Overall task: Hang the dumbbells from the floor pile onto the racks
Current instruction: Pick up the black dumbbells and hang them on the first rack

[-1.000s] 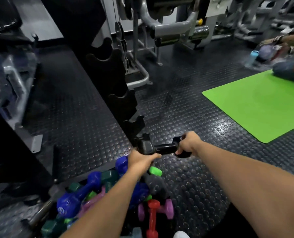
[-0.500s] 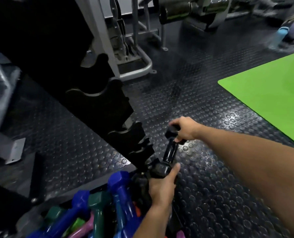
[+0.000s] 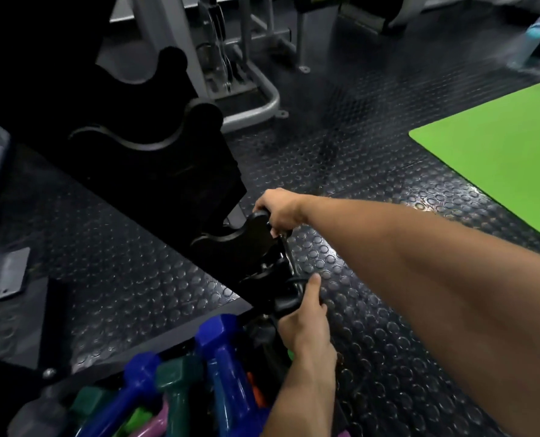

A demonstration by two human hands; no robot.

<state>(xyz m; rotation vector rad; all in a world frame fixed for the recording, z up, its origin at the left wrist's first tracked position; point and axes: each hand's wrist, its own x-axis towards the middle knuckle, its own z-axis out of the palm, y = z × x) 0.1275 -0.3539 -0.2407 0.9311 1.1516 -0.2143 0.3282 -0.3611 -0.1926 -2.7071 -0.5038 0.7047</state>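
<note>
**Black dumbbell at rack cradle**

Dumbbell [image 3: 286,272] — at the rack [image 3: 237,247], 12 o'clock of the pile [image 3: 180,383]. Right hand [image 3: 279,209] grips its far head, left hand [image 3: 303,323] the near. Risk: head misses the cradle — drops onto pile; dark, seating unclear.

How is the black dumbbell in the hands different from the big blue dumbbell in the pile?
The black dumbbell is held at both ends, left hand near, right hand far, against the rack; the blue dumbbell lies untouched in the pile. Black is dull and dark; blue is bright and glossy. Both point away from the camera.
</note>
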